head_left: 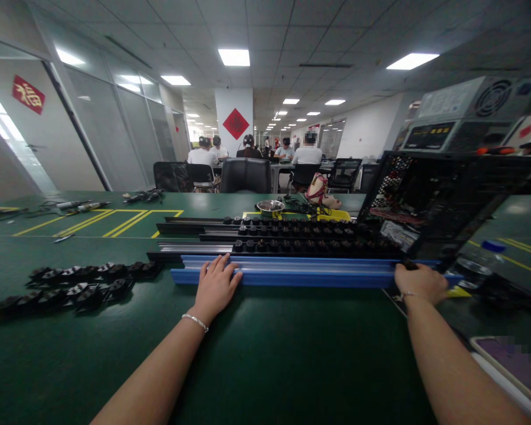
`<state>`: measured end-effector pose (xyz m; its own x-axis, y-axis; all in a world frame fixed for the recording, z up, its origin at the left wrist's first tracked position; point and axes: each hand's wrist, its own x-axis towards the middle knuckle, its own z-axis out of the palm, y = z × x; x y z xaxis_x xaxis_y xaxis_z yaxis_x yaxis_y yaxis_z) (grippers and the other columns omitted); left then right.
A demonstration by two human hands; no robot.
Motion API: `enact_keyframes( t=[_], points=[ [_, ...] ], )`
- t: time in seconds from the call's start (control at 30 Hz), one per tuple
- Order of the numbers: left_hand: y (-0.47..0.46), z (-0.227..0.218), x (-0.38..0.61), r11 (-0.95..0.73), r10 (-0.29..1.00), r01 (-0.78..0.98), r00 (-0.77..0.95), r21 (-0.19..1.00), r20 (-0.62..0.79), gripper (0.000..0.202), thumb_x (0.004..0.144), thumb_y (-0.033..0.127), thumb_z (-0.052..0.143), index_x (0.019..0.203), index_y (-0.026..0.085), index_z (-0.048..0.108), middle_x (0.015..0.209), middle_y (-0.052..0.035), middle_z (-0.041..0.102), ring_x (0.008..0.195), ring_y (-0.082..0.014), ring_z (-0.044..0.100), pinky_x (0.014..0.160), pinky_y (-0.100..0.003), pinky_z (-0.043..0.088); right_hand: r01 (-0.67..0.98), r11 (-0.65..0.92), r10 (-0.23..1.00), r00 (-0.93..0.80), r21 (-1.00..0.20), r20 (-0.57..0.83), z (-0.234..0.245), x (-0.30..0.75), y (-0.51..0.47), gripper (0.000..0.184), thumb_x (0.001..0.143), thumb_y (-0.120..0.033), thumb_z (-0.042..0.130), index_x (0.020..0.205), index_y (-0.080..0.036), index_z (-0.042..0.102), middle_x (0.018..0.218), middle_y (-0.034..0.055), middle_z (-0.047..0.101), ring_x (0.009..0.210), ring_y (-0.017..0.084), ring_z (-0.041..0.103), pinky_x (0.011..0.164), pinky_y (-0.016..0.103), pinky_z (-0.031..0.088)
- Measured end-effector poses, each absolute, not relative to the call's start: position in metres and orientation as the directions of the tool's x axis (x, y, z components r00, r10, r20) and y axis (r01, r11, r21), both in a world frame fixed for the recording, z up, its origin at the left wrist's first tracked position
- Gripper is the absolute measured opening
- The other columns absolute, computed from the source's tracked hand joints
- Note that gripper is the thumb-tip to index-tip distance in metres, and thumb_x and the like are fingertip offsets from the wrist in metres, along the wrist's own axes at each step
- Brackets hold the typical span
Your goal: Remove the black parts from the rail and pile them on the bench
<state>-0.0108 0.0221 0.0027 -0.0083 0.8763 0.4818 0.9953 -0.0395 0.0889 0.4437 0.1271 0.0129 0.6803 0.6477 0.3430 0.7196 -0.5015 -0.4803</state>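
A long blue channel-shaped rail point(310, 274) lies crosswise on the green table in front of me. My left hand point(216, 283) rests on its left part, fingers spread and lying over the blue edge. Toward the rail's right end, my right hand point(420, 283) is closed, with a small black part point(409, 265) showing at its fingertips; most of that part is hidden. Just behind the blue rail stand several black rails point(177, 251) fitted with rows of black socket-like modules point(287, 244). More black modules point(84, 289) lie in two rows on the left.
An open computer case point(438, 200) stands behind my right hand, with power supply units point(464, 100) above. A bottle with a blue cap point(480, 262) and a phone point(508, 366) are at right. A metal bowl point(270, 206) and cables point(144, 196) lie farther back. People sit beyond.
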Motion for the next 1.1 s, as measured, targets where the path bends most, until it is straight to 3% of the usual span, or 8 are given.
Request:
enact_keyframes(
  t=[0.27, 0.77, 1.1],
  points=[
    [0.022, 0.002, -0.011, -0.044, 0.877, 0.996, -0.001, 0.082, 0.48, 0.039, 0.088, 0.047, 0.032, 0.108, 0.03, 0.061, 0.137, -0.0041, 0.046, 0.128, -0.0251, 0.037, 0.105, -0.048, 0.025, 0.683, -0.489, 0.596, 0.716, -0.542, 0.364, 0.011, 0.436, 0.123, 0.05, 0.073, -0.052, 0.048, 0.108, -0.019, 0.061, 0.114, 0.0147, 0.057, 0.113, 0.03, 0.045, 0.095, 0.043, 0.037],
    [0.024, 0.001, -0.011, -0.027, 0.884, 0.998, -0.002, 0.055, 0.467, 0.042, 0.089, 0.049, 0.028, 0.108, 0.03, 0.06, 0.138, -0.0046, 0.046, 0.127, -0.0241, 0.038, 0.104, -0.047, 0.026, 0.736, -0.466, 0.635, 0.665, -0.491, 0.394, 0.01, 0.428, 0.123, 0.044, 0.07, -0.05, 0.052, 0.098, -0.018, 0.065, 0.104, 0.0122, 0.063, 0.104, 0.03, 0.051, 0.092, 0.04, 0.038],
    [0.024, -0.002, -0.012, -0.034, 0.874, 0.998, 0.005, 0.052, 0.486, 0.041, 0.089, 0.048, 0.029, 0.107, 0.029, 0.06, 0.137, -0.0049, 0.046, 0.127, -0.0238, 0.038, 0.104, -0.047, 0.026, 0.804, -0.321, 0.606, 0.581, -0.5, 0.544, 0.003, 0.429, 0.124, 0.036, 0.065, -0.048, 0.058, 0.081, -0.017, 0.066, 0.076, 0.0099, 0.062, 0.079, 0.027, 0.053, 0.075, 0.039, 0.039]
  ],
)
